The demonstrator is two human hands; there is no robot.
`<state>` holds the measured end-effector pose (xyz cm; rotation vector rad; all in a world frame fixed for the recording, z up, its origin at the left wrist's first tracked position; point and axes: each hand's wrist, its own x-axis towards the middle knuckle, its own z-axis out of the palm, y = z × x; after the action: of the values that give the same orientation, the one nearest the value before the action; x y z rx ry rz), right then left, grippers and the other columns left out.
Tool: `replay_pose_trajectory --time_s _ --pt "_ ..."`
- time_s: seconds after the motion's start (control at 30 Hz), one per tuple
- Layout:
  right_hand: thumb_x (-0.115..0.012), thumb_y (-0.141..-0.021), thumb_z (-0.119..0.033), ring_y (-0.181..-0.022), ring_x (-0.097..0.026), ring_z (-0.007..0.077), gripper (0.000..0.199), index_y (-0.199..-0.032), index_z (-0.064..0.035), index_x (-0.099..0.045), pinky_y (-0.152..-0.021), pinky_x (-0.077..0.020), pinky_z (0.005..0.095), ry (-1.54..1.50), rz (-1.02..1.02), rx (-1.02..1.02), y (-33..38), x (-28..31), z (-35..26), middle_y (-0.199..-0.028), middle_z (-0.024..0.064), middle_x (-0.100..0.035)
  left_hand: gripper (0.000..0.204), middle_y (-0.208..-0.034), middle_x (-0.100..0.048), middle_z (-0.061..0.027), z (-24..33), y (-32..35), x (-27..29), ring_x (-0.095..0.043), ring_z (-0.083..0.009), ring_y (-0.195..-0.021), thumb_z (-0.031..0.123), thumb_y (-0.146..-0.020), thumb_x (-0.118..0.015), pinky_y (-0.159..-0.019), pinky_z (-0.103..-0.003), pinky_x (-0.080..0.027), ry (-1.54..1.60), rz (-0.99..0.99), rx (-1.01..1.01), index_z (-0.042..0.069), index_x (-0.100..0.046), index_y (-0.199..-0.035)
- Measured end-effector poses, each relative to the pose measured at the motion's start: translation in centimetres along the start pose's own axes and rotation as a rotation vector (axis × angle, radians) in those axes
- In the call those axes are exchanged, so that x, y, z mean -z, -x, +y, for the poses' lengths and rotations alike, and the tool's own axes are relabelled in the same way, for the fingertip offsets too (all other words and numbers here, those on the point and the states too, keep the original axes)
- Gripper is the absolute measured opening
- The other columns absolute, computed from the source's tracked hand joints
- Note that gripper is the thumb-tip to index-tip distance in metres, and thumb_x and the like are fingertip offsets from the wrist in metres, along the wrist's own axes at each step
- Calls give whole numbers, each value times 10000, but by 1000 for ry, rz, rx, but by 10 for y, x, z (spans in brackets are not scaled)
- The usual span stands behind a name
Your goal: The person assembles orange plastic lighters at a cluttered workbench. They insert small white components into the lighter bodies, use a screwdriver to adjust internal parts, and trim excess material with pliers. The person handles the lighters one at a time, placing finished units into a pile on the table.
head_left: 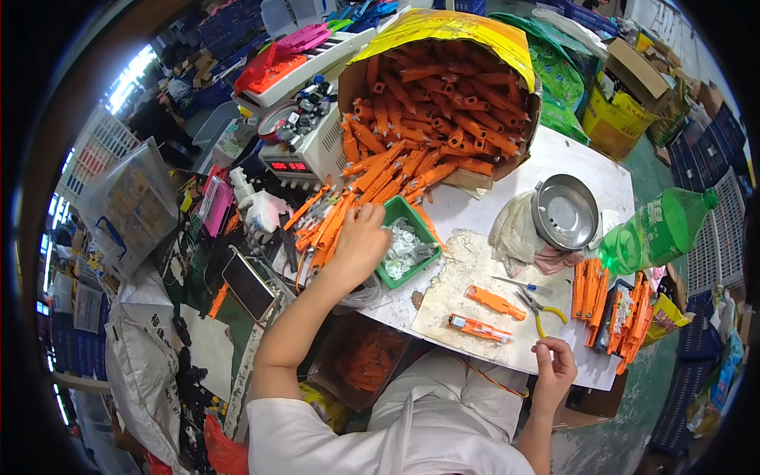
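Nearest my lens is my own white-clothed lap, with my right hand point(554, 366) curled loosely at the near edge of the bench point(570, 166); its grip looks pressed together on nothing I can make out. My left hand point(358, 241) reaches forward onto the spill of orange plastic parts point(372, 178), fingers closing on one or two of them; I cannot tell how firmly. Those parts pour from a tipped cardboard box point(443, 28) at the far side. Just right of that hand sits a green tray point(422, 227) of small white pieces. Nearer me lie a dusty board point(459, 273) with two orange assemblies point(495, 302), yellow-handled pliers point(540, 310), a steel bowl point(565, 212) and a green bottle point(657, 229). I judge it best to lift a single part cleanly, keeping my wrist clear of the tray.
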<state>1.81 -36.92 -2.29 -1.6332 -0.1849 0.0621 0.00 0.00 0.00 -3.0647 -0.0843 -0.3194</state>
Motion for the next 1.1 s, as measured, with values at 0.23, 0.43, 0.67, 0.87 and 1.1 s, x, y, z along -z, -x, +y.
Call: replay_pose_trajectory --time_s 0.23,0.43,0.67,0.87,1.1 --pt "-624 -876 -79 -786 -551 111 100 -885 11 -581 -737 -437 237 78 -33 -30 8 -9 6 -829 46 -585 149 -889 -472 -57 -15 -1 18 -452 -239 -944 139 -700 -732 -855 -402 -329 71 214 73 105 -693 -840" --pt "-619 -878 -71 -786 -549 110 89 -880 9 -581 -731 -430 236 125 -35 -24 8 -7 7 -827 41 -582 150 -919 -478 -59 -14 0 12 -449 -242 -995 135 -686 -732 -930 -420 -316 -94 148 44 95 -698 -826" --pt "-621 -861 -48 -775 -548 119 78 -873 17 -581 -728 -428 235 201 -95 79 6 -6 13 -830 53 -572 93 -984 -508 -69 -7 -12 -5 -440 -227 -1058 110 -692 -635 -979 -440 -286 -271 -45 -46 72 -703 -742" --pt "-669 -799 -40 -812 -569 172 87 -833 19 -615 -782 -431 276 143 -12 -2 9 -2 8 -833 85 -619 74 -1013 -515 -57 -1 -21 -11 -442 -226 -1069 111 -684 -630 -990 -438 -293 -430 -79 -110 75 -693 -703" --pt "-675 -785 -34 -824 -580 181 89 -832 21 -623 -786 -432 275 138 -32 -4 9 -1 5 -841 94 -627 77 -966 -531 -38 5 -18 6 -474 -204 -1013 129 -689 -645 -943 -424 -313 -410 69 -162 85 -679 -742"
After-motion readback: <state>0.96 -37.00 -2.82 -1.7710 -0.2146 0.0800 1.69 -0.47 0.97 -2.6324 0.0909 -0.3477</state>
